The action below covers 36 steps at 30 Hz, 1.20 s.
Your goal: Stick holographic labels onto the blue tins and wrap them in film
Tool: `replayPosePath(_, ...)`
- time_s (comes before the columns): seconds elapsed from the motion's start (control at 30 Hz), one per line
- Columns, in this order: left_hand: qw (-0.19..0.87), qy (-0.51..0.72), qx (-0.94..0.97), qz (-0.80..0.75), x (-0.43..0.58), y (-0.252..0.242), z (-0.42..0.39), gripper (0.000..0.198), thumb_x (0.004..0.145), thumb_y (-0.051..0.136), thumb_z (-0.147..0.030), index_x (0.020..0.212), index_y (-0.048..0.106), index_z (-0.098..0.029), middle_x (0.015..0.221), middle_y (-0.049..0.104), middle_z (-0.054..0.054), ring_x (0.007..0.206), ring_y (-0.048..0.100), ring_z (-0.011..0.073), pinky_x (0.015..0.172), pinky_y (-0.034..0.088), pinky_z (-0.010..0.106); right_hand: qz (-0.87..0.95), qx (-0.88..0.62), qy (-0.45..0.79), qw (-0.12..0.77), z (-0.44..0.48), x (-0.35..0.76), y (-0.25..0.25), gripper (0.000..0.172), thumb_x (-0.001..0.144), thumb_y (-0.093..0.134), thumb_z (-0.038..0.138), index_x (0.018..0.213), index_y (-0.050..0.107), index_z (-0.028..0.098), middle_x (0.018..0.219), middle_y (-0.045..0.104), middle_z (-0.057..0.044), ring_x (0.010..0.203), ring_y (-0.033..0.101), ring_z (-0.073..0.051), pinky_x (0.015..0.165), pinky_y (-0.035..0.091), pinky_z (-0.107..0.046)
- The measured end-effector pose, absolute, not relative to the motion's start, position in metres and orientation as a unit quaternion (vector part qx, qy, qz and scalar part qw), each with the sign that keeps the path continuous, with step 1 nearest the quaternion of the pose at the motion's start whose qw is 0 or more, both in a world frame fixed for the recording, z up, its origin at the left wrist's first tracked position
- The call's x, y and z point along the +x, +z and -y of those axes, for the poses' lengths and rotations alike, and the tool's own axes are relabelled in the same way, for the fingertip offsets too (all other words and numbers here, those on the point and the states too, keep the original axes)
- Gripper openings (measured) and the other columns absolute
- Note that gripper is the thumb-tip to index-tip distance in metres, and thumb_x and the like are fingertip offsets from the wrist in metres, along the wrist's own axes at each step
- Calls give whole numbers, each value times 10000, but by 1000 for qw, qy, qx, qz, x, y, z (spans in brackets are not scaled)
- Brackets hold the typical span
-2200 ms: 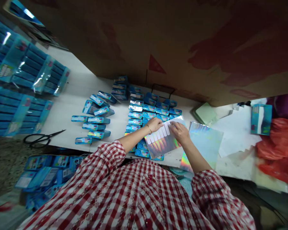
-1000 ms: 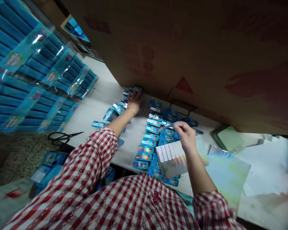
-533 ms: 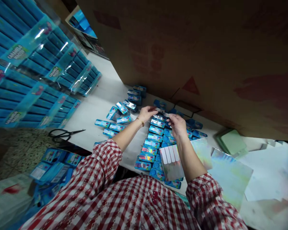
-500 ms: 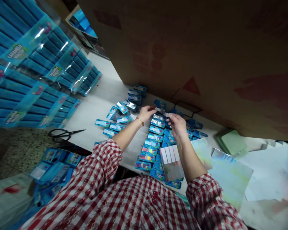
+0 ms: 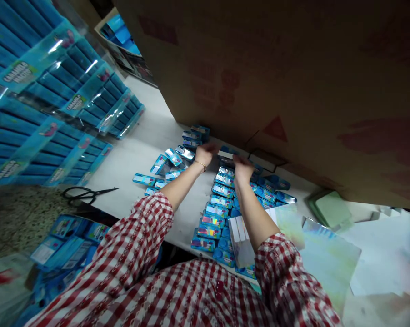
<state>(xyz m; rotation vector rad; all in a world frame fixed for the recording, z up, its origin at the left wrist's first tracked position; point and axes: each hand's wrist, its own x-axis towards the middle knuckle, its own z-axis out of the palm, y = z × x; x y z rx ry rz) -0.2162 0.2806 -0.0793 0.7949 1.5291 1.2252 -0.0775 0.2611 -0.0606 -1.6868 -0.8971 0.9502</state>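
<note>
A narrow silvery holographic sticker strip (image 5: 225,155) lies crosswise and nearly flat, its two ends reaching the fingertips of the left hand (image 5: 205,153) and the right hand (image 5: 242,167) — motion blur hides whether it is pinched or only pressed. Right beneath it sits a small blue rectangular box with a shiny label (image 5: 226,162), lying flat at the far end of a neat column of like blue boxes (image 5: 218,210). Nearer the body, a glossy holographic sticker sheet (image 5: 241,238) rests flat over the near end of that column — pale white bars at its upper part, its right side hidden by the right forearm.
</note>
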Motion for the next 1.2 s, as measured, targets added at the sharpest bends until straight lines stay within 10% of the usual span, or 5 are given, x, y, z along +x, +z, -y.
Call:
replayPosePath(0.93, 384, 329, 523, -686, -210, -107, -294, 329, 700, 496, -58, 936, 717, -118, 1067, 669, 123, 1071, 583, 234, 977, 405, 316, 776, -622, 101, 26, -277, -63, -60, 436, 826, 382, 136, 1168, 623, 258, 1128, 578, -131, 1048, 459, -306, 862, 320, -462)
replayPosePath(1.2, 219, 192, 766, -574, -171, -72, -246, 540, 865, 454, -371, 1347, 437, -128, 1467, 345, 126, 1382, 228, 270, 1138, 133, 466, 725, -650, 101, 201, -199, 2, -27, 421, 825, 358, 138, 1130, 635, 224, 1151, 569, -101, 1069, 503, -236, 860, 375, -370)
